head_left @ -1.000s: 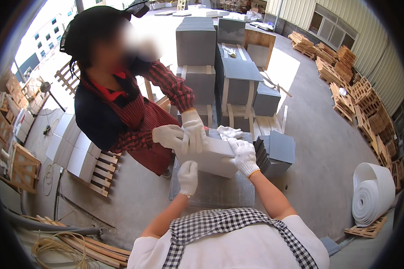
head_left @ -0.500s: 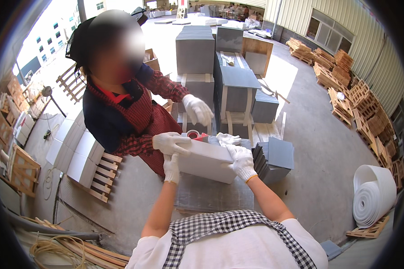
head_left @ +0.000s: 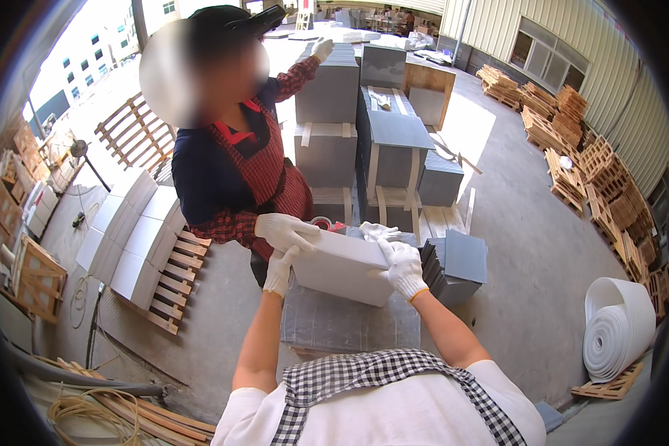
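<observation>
A long white box [head_left: 340,269] stands on edge on the grey work surface [head_left: 349,327] in front of me. My left hand [head_left: 279,272], in a white glove, grips its left end. My right hand [head_left: 405,271], gloved too, holds the right end, fingers over the top edge. A co-worker's gloved hand [head_left: 286,232] rests on the upper left corner, just above my left hand. The co-worker's other hand [head_left: 322,50] reaches to a tall stack of grey slabs [head_left: 327,93]. Behind the box lie a loose white glove [head_left: 379,232] and a red tape roll [head_left: 321,222].
To the right of the box stand grey-blue slabs [head_left: 464,256]. Strapped slab stacks [head_left: 398,163] rise behind. White boxes [head_left: 137,234] sit on a pallet at left. Wooden pallets [head_left: 606,171] line the right wall, and a white foam roll [head_left: 617,327] stands at lower right.
The co-worker has turned toward the back, and one hand has gone from above the box to the far slab stack. My hands and the white box have hardly moved.
</observation>
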A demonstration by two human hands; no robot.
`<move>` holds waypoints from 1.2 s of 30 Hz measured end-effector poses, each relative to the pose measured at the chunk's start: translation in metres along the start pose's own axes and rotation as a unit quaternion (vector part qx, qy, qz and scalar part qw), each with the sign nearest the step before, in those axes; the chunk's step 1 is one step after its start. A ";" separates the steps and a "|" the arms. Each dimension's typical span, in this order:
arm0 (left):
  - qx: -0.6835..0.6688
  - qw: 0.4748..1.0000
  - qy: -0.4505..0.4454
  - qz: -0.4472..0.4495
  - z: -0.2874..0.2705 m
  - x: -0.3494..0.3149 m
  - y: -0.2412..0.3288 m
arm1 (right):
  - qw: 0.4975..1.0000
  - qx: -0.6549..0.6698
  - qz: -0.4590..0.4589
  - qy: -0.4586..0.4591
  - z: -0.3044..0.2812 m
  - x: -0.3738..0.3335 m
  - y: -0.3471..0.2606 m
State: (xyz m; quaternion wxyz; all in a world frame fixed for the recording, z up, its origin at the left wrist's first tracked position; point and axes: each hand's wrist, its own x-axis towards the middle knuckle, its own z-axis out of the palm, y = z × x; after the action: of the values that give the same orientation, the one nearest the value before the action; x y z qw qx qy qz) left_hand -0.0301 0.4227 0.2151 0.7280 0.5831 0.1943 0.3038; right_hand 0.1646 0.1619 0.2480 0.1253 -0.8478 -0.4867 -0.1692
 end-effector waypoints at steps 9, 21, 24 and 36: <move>0.037 0.995 -0.093 0.009 -0.014 0.033 0.013 | 1.000 0.000 0.001 0.004 -0.005 0.005 -0.004; -0.015 0.999 -0.019 -0.046 -0.001 0.051 0.017 | 0.999 -0.008 0.027 -0.044 -0.010 0.008 -0.009; 0.005 0.999 -0.009 -0.043 0.003 0.054 0.013 | 0.997 -0.006 0.036 -0.071 -0.009 0.006 -0.006; 0.014 1.000 0.010 0.016 -0.002 0.068 -0.019 | 0.999 0.011 0.025 -0.036 -0.013 0.004 -0.010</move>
State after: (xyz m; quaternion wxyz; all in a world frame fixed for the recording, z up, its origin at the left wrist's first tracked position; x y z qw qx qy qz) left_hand 0.0229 0.4669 0.2014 0.7127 0.5930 0.1965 0.3191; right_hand 0.1558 0.1648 0.2614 0.1211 -0.8638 -0.4713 -0.1303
